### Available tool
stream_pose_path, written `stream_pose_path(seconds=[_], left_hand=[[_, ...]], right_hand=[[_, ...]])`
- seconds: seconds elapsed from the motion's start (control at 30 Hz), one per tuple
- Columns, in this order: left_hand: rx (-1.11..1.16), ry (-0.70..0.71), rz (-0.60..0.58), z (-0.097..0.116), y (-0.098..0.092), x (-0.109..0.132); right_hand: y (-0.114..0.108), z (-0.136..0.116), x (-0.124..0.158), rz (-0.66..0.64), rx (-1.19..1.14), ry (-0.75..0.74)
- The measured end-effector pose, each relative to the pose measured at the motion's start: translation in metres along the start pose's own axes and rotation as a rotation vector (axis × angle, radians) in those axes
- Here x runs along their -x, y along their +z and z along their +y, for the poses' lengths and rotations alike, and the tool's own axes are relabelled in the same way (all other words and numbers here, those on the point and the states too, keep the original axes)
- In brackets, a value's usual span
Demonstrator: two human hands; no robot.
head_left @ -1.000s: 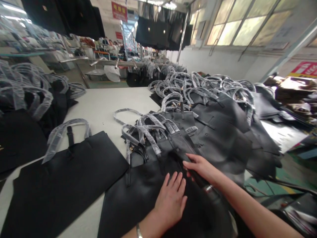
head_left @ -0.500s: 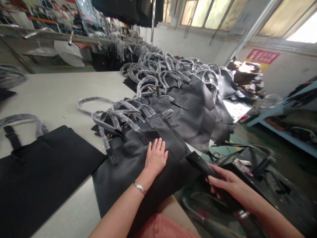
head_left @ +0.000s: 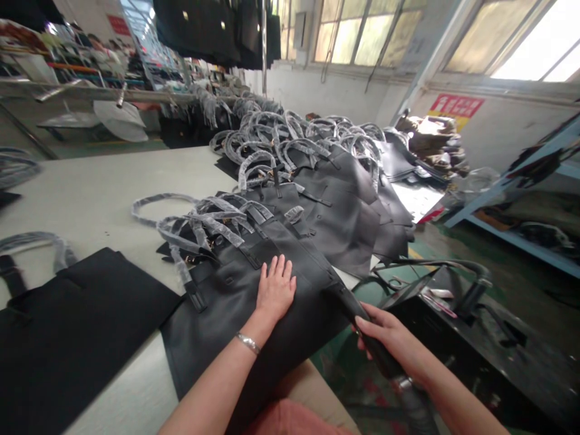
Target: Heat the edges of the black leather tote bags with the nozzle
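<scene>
Black leather tote (head_left: 217, 326), red sign (head_left: 457, 106) lettering illegible

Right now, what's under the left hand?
The left hand lies flat on a black leather tote bag; the leather directly beneath the palm is covered, so its surface there cannot be seen.

This is a bag-making factory workshop: a long white worktop (head_left: 86, 181) is heaped with black leather tote bags (head_left: 335, 211) with plastic-wrapped handles (head_left: 256, 163), more bags (head_left: 203, 30) hang overhead, and further workstations (head_left: 90, 54) line the hall.

Matt black leather bag (head_left: 226, 308), glossy plastic-wrapped handles (head_left: 215, 229)
</scene>
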State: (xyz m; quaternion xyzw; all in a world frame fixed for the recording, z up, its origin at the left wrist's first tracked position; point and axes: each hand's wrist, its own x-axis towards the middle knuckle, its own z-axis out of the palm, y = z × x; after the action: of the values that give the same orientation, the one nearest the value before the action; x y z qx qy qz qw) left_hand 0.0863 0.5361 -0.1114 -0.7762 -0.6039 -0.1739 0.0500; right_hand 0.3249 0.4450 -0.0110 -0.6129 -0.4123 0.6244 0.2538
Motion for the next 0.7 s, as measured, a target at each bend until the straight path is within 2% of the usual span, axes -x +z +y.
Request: stream_pose_path(seconds=[0.07, 0.23, 0.33, 0.5, 0.6, 0.7], left_hand=[[-0.002, -0.003, -0.003, 0.0, -0.001, 0.0], [-0.003, -0.005, 0.0, 0.0, 0.0, 0.0], [-0.014, -0.005, 0.002, 0.001, 0.001, 0.0], [-0.035, -0.001, -0.012, 0.0, 0.001, 0.0], [-0.034, -0.001, -0.017, 0.0, 0.0, 0.0], [-0.028, -0.006, -0.016, 0.0, -0.001, -0.001]], right_hand=[[-0.003, 0.003, 0.0, 0.023, 0.014, -0.013], [-0.017, 0.025, 0.013, -0.045, 0.046, 0.032], [-0.011, 0.03, 0.013, -0.047, 0.034, 0.038], [0.007, 0.011, -0.023, 0.044, 0.005, -0.062], [-0.003, -0.004, -0.044, 0.131, -0.043, -0.135], [-0.023, -0.013, -0.045, 0.105, -0.049, -0.119]])
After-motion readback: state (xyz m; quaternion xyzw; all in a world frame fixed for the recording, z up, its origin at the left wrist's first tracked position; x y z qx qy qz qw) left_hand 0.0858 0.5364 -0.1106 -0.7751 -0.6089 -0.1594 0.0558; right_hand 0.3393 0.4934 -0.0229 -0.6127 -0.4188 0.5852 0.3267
